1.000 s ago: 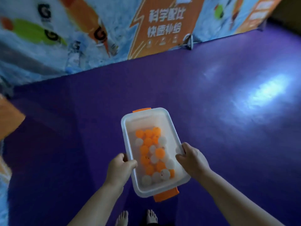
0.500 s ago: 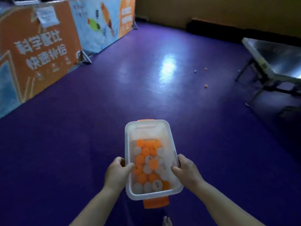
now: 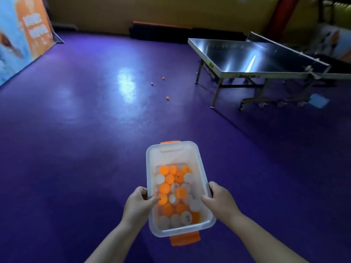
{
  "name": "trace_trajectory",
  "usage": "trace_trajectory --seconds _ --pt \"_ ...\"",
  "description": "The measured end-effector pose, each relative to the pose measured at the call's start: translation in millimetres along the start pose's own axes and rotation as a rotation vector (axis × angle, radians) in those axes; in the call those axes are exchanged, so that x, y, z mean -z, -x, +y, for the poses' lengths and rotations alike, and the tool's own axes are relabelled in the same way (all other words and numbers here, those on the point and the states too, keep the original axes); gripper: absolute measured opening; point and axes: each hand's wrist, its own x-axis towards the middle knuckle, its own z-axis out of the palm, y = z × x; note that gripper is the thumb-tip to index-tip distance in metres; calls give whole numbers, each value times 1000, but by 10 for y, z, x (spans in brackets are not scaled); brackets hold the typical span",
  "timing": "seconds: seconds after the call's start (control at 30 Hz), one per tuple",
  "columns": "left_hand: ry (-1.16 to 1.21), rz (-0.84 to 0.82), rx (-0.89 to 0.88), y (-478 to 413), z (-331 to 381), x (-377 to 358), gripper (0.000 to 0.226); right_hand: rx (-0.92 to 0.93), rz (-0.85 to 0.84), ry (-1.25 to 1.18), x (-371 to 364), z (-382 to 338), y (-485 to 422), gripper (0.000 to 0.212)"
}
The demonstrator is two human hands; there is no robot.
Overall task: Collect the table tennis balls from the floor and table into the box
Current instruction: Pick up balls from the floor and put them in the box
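Translucent plastic box (image 3: 176, 154), long axis pointing away from me, with an orange clip (image 3: 185, 239) at the near short end and another showing at the far end. I hold it in the air in front of me, above the purple floor (image 3: 76, 130).

Contents: a pile of table tennis balls (image 3: 171, 194), orange and white mixed, filling the near two thirds of the box. The far third shows bare bottom.

My left hand (image 3: 137, 204) grips the left long wall, with the thumb hooked over the rim and touching an orange ball inside, and the fingers curled round the outside. My right hand (image 3: 221, 202) grips the right long wall directly opposite, thumb lying along the rim and fingers wrapped down the outer side. Both grips sit on the near half of the box, so the box lies between my two hands.

Loose on the floor, well ahead of the box:
- an orange ball (image 3: 167, 98)
- a second orange ball (image 3: 163, 78) farther off
- a white ball (image 3: 152, 83) near that one
- another pale ball (image 3: 196, 73) just beside the nearest leg of the table tennis table (image 3: 256, 56)

The table stands ahead to my right, with a dark glossy top and the net (image 3: 284, 48) across it. A printed blue and orange barrier (image 3: 22, 35) stands at far left, and a yellow wall (image 3: 171, 10) closes the far side of the room.
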Motion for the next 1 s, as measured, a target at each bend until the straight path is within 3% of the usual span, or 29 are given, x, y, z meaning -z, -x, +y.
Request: trace_trajectory --seconds 0.43,1.0 --pt "-57 -29 -12 -1654 1069 -791 15 -64 -2 -21 672 222 -1782 15" --pt "-103 -156 -68 -5066 2765 -737 11 -252 123 -175 981 -753 -5040 16"
